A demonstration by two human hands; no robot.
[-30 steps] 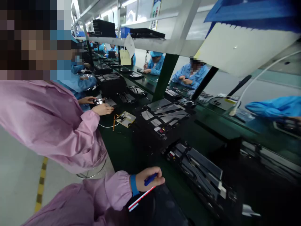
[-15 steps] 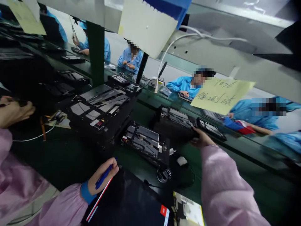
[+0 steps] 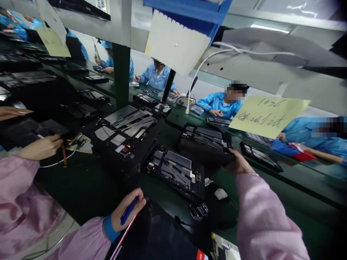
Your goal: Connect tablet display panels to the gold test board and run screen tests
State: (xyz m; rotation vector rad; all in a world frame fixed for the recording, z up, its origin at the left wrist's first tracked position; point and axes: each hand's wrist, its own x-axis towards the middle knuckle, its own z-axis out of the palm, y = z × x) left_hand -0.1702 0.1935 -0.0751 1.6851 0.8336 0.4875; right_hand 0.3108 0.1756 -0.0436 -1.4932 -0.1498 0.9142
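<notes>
My left hand [image 3: 130, 209], with a blue band at its wrist, is closed around a blue pen [image 3: 129, 210]. Its fingers also rest at the edge of a large dark glossy panel [image 3: 162, 233] with a red label at one corner. At the right, my right hand [image 3: 240, 161] grips the near right end of a stack of black device housings [image 3: 203, 136], grey parts showing on top; some of its fingers are hidden. Between my hands lies another opened housing [image 3: 175, 169], and left of it stands a taller stack of housings [image 3: 126, 130].
At left, a co-worker's hand [image 3: 45, 147] in a pink sleeve holds a dark sheet. A metallic round object [image 3: 198, 210] and a crumpled white scrap [image 3: 221, 194] lie near the middle. A yellow handwritten note [image 3: 268, 115] hangs from the shelf; people in blue sit beyond.
The view has shifted, so most things appear further right and lower. My hands keep their holds. The co-worker's hands at left now show more fully, with a dark sheet.
</notes>
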